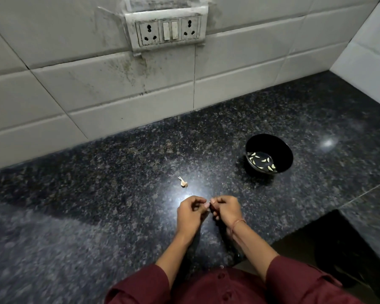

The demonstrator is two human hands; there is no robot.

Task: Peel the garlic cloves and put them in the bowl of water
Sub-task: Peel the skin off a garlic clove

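Maroon-sleeved left hand (pixel 190 212) and right hand (pixel 225 210) pinch a hidden garlic clove left of the black round bowl (pixel 270 142); tugging hard could flick it away.

Pale peeled cloves (pixel 264 160) floated in water inside the black bowl (pixel 270 143), with one papery unpeeled clove (pixel 183 183) lying well apart.

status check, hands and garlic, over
Left hand and right hand pinching a garlic clove, mostly hidden. Black bowl to the right holds peeled cloves in water. One garlic piece loose on countertop; nothing blocks the bowl.
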